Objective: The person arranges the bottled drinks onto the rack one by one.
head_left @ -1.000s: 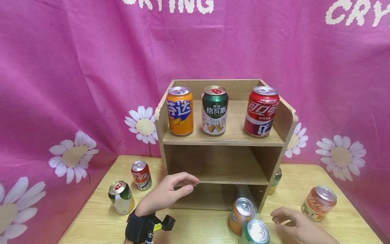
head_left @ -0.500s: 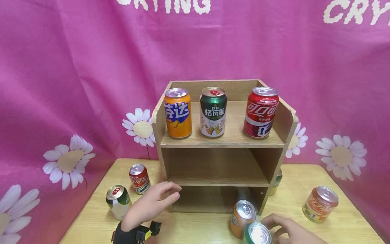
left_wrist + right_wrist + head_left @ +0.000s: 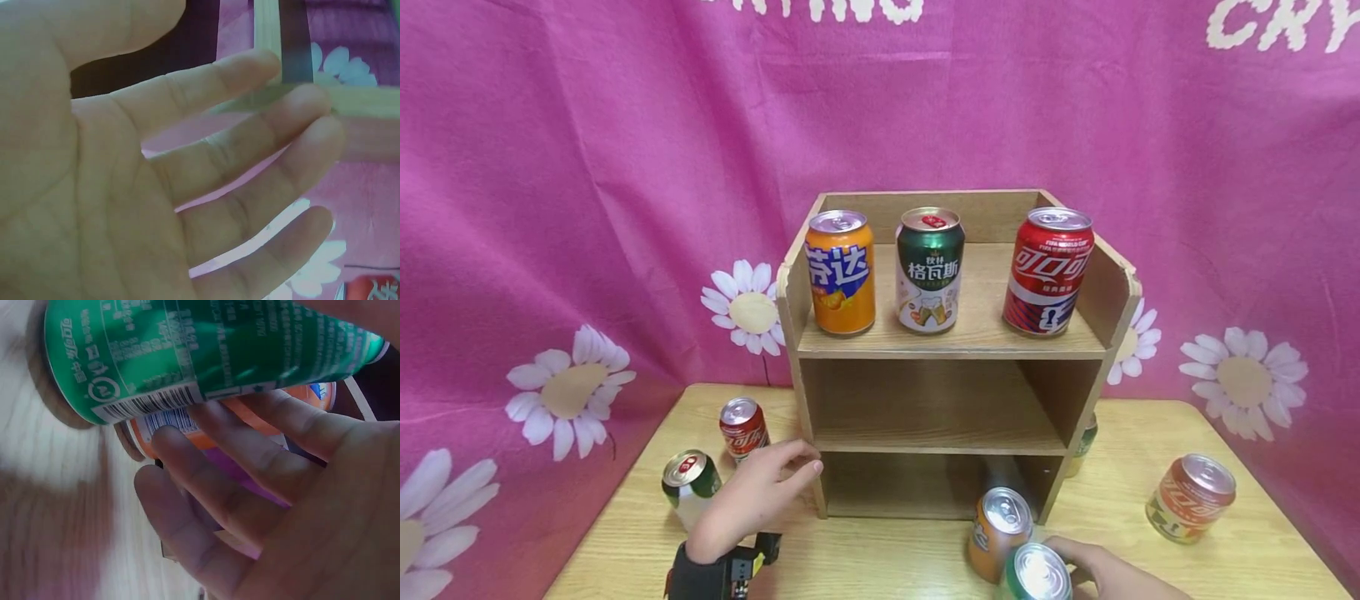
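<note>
Magenta daisy-print cloth (image 3: 662, 167), pale wooden table (image 3: 865, 558)

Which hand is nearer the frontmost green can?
The right hand, close beside the green can; the left hand is well to its left, near the left edge of the wooden shelf.

Left fingers (image 3: 793, 453) by the wooden shelf (image 3: 951, 446), right fingers (image 3: 1070, 550) at a green can (image 3: 1037, 575) beside an orange can (image 3: 1000, 535).

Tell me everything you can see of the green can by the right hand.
The green drink can looks metallic, with a silver lid, white printing and a barcode. It stands upright on the wooden table, beside an orange drink can. The right hand is at its side; whether the fingers touch it is unclear.
</note>
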A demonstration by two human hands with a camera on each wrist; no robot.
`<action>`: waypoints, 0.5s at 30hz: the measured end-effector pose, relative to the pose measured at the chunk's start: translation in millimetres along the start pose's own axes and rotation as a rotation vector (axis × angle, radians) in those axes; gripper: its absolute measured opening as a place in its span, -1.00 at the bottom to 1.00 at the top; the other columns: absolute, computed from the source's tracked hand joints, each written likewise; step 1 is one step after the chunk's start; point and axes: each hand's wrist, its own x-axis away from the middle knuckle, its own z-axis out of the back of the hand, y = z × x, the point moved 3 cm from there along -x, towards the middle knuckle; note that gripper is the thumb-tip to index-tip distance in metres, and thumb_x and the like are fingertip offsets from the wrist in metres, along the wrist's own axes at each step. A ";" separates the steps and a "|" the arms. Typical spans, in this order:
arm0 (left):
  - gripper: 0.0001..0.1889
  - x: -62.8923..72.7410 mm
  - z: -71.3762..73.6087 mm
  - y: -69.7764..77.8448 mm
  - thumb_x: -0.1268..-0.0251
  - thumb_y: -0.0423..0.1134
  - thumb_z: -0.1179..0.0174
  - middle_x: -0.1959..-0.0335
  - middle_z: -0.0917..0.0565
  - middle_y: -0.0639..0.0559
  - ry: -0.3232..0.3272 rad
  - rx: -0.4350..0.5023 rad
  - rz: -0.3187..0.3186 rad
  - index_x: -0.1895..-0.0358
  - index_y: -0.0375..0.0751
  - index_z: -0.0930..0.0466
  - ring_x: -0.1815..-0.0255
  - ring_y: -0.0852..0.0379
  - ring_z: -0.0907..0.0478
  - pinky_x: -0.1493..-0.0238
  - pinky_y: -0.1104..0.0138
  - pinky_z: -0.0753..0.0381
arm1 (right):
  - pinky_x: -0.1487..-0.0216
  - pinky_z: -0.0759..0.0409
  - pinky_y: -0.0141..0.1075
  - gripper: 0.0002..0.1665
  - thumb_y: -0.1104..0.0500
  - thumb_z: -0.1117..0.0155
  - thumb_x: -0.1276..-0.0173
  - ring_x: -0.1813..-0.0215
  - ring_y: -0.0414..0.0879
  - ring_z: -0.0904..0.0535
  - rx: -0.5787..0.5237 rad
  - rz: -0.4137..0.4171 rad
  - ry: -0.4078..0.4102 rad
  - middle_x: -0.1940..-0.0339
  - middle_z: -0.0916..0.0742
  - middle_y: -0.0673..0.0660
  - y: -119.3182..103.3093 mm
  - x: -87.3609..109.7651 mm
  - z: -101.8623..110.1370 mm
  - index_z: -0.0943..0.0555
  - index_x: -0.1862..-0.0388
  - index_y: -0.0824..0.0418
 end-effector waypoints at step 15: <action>-0.90 -1.7 11.6 -24.8 -0.31 -0.21 -0.15 0.34 -0.63 0.15 0.102 -0.102 0.111 0.24 -0.10 -0.64 0.30 0.19 -0.53 0.24 0.21 -0.50 | 0.04 -0.49 -0.35 -0.41 0.26 -0.32 -0.22 -0.09 -0.26 -0.47 0.064 -0.051 0.045 -0.06 -0.60 -0.03 -4.3 -0.6 -5.1 -0.37 -0.22 0.25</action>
